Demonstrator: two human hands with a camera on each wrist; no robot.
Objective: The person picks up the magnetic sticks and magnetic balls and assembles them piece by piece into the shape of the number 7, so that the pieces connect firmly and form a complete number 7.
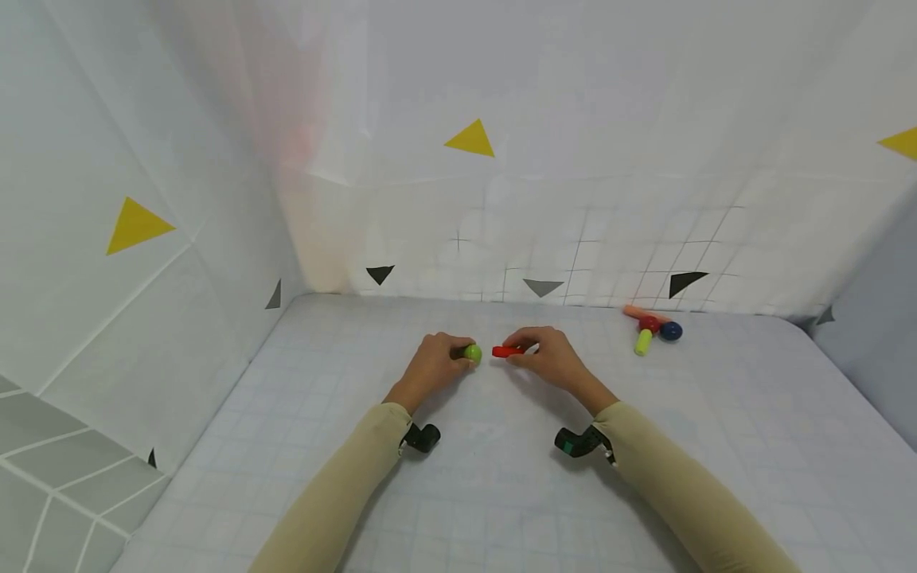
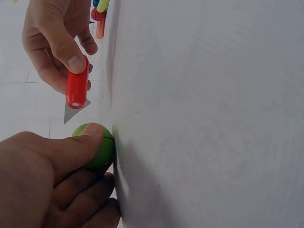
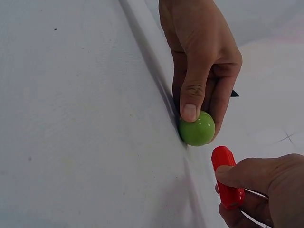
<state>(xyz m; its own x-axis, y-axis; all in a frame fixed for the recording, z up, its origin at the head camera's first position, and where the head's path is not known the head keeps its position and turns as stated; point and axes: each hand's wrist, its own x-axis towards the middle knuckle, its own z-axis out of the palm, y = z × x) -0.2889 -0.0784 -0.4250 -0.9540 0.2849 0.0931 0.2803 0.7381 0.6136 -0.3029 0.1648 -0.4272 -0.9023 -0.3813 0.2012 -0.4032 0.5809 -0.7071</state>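
Near the middle of the table, my left hand [image 1: 434, 364] pinches a glossy green ball [image 1: 474, 353] between thumb and fingers. The ball appears to rest on the white cloth, and a groove runs around it in the left wrist view. Just to its right, my right hand [image 1: 550, 358] holds a short red stick [image 1: 505, 351] by thumb and fingertips. The stick points left toward the ball, with a small gap between them. Its end bears a small pale spot, perhaps a hole, in the left wrist view; the stick [image 3: 224, 166] looks faceted in the right wrist view.
At the back right lie a red ball [image 1: 649, 324], a dark blue ball [image 1: 671, 331], a yellow-green stick [image 1: 643, 342] and an orange stick [image 1: 637, 312], close together. A white sheet wall [image 1: 430, 215] with yellow, grey and black triangles rises behind the table [image 1: 494, 493].
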